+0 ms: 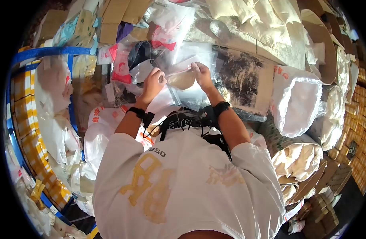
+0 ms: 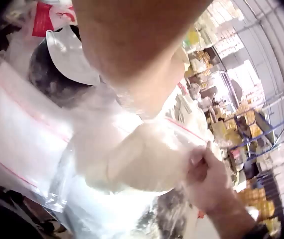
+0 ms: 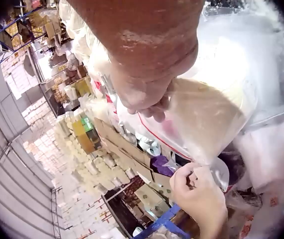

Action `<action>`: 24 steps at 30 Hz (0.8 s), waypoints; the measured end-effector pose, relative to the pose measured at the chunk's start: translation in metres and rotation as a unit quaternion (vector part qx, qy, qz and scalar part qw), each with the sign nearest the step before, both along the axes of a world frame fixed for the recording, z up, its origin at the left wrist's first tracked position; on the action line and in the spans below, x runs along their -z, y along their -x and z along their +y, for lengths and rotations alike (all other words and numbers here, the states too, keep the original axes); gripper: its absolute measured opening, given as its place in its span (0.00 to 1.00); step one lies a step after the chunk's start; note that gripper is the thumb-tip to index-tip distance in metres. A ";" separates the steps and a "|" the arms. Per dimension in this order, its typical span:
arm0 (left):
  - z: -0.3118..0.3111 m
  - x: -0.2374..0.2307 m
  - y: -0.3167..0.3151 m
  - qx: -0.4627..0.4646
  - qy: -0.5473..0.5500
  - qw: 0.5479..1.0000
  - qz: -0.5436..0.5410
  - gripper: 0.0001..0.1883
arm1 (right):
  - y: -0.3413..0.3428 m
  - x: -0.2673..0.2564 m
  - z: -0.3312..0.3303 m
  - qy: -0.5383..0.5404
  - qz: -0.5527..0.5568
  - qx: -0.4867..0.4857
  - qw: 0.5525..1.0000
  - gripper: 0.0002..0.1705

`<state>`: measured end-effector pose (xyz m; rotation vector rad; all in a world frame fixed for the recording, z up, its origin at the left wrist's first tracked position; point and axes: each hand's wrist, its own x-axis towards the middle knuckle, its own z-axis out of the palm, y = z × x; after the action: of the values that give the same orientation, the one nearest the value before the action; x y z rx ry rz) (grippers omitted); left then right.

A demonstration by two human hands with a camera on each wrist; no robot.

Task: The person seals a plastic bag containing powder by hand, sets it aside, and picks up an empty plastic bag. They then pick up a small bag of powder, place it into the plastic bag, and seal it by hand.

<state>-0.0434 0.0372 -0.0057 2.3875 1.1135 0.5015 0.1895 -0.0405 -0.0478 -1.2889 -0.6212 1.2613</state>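
A clear zip bag with a red strip along its top, holding pale tan contents [image 1: 182,80], is stretched between the two hands. The left hand [image 1: 154,84] pinches one top corner and the right hand [image 1: 203,75] pinches the other. In the left wrist view the bag [image 2: 142,159] spans to the right hand [image 2: 209,181]. The right wrist view shows the bag [image 3: 206,114] and the left hand [image 3: 199,194] with curled fingers at its corner. Beneath lie more clear zip bags [image 2: 22,129]. A dark bowl with a white scoop-like piece [image 2: 72,59] is beside the left hand.
A dusty dark board [image 1: 242,75] lies right of the hands. Farther right stand a white bag-lined container [image 1: 297,105] and a sack of tan pieces [image 1: 297,161]. White plastic bags [image 1: 105,123] and a blue-framed rack [image 1: 55,51] are on the left; cardboard [image 1: 115,20] is behind.
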 end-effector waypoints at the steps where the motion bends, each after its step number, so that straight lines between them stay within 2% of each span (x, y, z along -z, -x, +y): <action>1: -0.001 -0.003 0.001 -0.002 0.011 1.000 -0.029 0.07 | 0.000 -0.001 0.000 0.007 0.006 0.002 1.000 0.20; 3: -0.003 -0.008 0.003 -0.002 0.033 0.996 -0.087 0.08 | 0.002 -0.003 0.000 0.007 0.026 0.015 1.000 0.19; 6: -0.004 -0.008 0.011 0.055 -0.023 0.997 -0.051 0.07 | 0.003 -0.006 0.000 -0.002 -0.003 0.022 1.000 0.19; 15: 0.008 0.013 0.003 0.051 0.003 0.998 0.029 0.09 | 0.004 -0.010 -0.003 0.000 -0.040 0.020 0.999 0.18; 18: 0.015 0.021 0.006 0.043 0.083 0.995 -0.015 0.08 | 0.003 -0.007 -0.004 -0.001 -0.031 0.024 0.999 0.18; 21: 0.027 0.013 0.016 -0.001 0.219 0.974 -0.051 0.07 | 0.004 -0.004 -0.003 -0.021 -0.036 0.037 0.998 0.18; 22: 0.033 0.005 0.018 0.005 0.253 0.968 -0.008 0.05 | 0.004 -0.001 -0.002 -0.031 -0.042 0.042 0.998 0.18; 24: 0.040 0.010 0.020 0.062 0.317 0.942 -0.087 0.04 | 0.002 0.002 -0.001 -0.007 0.002 0.033 0.999 0.18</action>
<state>-0.0635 0.0767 -0.0155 1.7947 0.8686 0.2494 0.1872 -0.0418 -0.0495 -1.2855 -0.5800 1.2034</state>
